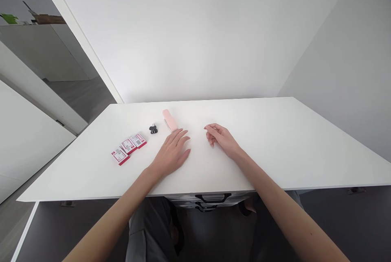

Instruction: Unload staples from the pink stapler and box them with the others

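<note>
My left hand (pixel 171 154) rests on the white table with its fingers apart and holds nothing. Its fingertips are beside the near end of a pink stapler (pixel 170 120) and hide that end a little. To the right, my right hand (pixel 220 136) is curled, thumb and index finger pinched together. Whatever is in that pinch, if anything, is too small to make out. Left of the stapler lies a small black staple remover (pixel 153 129). Three small white and red boxes lie in a slanting row: a near box (pixel 120 156), a middle box (pixel 128 146) and a far box (pixel 138 140).
The white tabletop (pixel 290 144) meets a pale wall (pixel 195 34) at its back edge. Under the front edge are drawers with black handles (pixel 213 199), between my legs. At far left, beyond a white frame, stands a grey cabinet (pixel 30 50).
</note>
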Action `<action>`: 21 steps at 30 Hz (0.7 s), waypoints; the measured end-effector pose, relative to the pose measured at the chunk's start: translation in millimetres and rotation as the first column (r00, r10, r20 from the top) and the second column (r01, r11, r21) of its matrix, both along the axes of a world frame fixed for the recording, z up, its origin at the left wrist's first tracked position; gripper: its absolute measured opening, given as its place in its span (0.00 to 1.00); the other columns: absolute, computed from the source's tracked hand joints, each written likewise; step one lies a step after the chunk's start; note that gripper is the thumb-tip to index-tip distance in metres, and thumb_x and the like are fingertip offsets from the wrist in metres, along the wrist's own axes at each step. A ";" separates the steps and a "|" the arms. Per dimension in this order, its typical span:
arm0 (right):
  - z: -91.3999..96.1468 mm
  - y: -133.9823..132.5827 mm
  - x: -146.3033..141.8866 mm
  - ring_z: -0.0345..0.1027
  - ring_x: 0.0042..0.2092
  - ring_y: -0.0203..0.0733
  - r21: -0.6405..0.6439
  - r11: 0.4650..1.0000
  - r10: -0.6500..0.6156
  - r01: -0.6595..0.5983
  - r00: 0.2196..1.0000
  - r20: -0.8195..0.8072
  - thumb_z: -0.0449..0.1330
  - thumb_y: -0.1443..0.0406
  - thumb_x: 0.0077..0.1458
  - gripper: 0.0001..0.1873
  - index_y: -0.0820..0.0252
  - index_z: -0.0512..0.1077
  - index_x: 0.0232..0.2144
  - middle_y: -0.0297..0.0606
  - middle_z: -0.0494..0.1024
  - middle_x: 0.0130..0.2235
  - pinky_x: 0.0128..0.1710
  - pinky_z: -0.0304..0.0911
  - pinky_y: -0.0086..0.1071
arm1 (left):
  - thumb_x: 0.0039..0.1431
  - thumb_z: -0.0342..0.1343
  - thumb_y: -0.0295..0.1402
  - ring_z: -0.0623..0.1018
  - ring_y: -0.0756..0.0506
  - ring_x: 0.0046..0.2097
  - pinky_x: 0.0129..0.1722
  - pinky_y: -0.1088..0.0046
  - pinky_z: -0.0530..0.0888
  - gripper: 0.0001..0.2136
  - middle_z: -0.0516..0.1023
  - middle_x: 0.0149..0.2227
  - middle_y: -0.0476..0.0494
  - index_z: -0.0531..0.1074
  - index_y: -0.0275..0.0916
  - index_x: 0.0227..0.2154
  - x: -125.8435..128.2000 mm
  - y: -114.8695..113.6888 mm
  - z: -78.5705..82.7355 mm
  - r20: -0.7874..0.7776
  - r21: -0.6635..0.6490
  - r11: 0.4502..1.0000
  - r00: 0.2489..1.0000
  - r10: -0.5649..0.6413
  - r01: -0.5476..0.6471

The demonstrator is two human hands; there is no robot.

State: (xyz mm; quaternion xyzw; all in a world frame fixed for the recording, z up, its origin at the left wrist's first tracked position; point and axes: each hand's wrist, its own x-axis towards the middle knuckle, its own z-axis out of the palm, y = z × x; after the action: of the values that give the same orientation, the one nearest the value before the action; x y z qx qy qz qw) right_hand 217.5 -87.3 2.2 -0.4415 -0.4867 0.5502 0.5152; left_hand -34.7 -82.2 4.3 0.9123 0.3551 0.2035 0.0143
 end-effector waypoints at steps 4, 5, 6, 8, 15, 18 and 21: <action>0.4 0.8 0.2 0.64 0.28 0.35 0.000 1.000 0.004 -0.004 1.000 0.000 0.67 0.44 0.57 0.23 0.56 0.75 0.40 0.31 0.74 0.31 0.29 0.63 0.34 | 0.72 0.46 0.36 0.60 0.35 0.74 0.72 0.47 0.60 0.18 0.66 0.70 0.32 0.67 0.38 0.60 27.0 20.0 -7.8 -0.002 -0.064 0.997 0.999 -0.043 0.043; 0.5 1.0 0.2 0.64 0.28 0.35 -0.002 1.000 0.007 -0.007 1.000 0.000 0.67 0.44 0.57 0.23 0.56 0.75 0.40 0.31 0.74 0.31 0.29 0.63 0.34 | 0.72 0.46 0.36 0.59 0.35 0.75 0.73 0.47 0.60 0.18 0.65 0.71 0.32 0.67 0.37 0.60 31.1 23.1 -9.4 0.000 -0.076 0.996 0.999 -0.051 0.051; 0.4 1.2 0.2 0.64 0.28 0.35 -0.002 1.000 0.010 -0.010 1.000 0.001 0.67 0.44 0.57 0.23 0.56 0.75 0.40 0.31 0.74 0.31 0.29 0.63 0.34 | 0.72 0.46 0.36 0.58 0.36 0.75 0.73 0.48 0.60 0.19 0.63 0.72 0.32 0.66 0.37 0.61 34.8 25.8 -10.9 0.006 -0.089 0.995 0.998 -0.054 0.055; 0.0 1.9 0.2 0.64 0.28 0.35 0.002 1.000 0.014 -0.014 1.000 0.002 0.67 0.44 0.57 0.23 0.56 0.75 0.40 0.31 0.74 0.31 0.30 0.63 0.33 | 0.73 0.45 0.37 0.54 0.36 0.76 0.73 0.49 0.59 0.20 0.59 0.74 0.32 0.64 0.37 0.63 41.7 30.5 -14.4 0.031 -0.126 0.990 0.998 -0.051 0.055; -2.3 4.0 1.2 0.64 0.28 0.35 0.004 1.000 0.013 -0.013 1.000 -0.014 0.67 0.44 0.57 0.23 0.56 0.76 0.41 0.31 0.74 0.31 0.29 0.63 0.33 | 0.70 0.49 0.39 0.37 0.28 0.78 0.72 0.40 0.54 0.30 0.35 0.78 0.26 0.52 0.31 0.70 70.9 52.3 -26.9 0.156 -0.267 0.941 0.954 0.254 -0.207; -1.6 4.3 1.8 0.65 0.28 0.35 0.001 1.000 0.015 -0.015 1.000 -0.002 0.66 0.45 0.59 0.22 0.56 0.76 0.41 0.31 0.74 0.32 0.29 0.64 0.33 | 0.66 0.54 0.40 0.33 0.24 0.77 0.72 0.37 0.49 0.35 0.32 0.77 0.20 0.51 0.28 0.70 76.9 61.5 -28.6 0.196 -0.311 0.879 0.881 0.431 -0.361; -1.0 4.4 2.0 0.65 0.28 0.35 -0.006 1.000 0.010 -0.010 1.000 0.005 0.66 0.45 0.58 0.22 0.55 0.76 0.41 0.31 0.74 0.31 0.29 0.64 0.34 | 0.63 0.57 0.41 0.31 0.22 0.76 0.72 0.36 0.46 0.38 0.31 0.77 0.18 0.51 0.28 0.70 76.5 69.8 -28.4 0.226 -0.336 0.835 0.824 0.520 -0.435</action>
State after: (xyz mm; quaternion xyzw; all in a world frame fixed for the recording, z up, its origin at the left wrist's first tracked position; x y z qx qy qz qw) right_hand 219.5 -82.9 1.2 -0.4420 -0.4886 0.5530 0.5100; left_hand 41.8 -12.4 -24.2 0.7391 0.5914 0.2897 0.1416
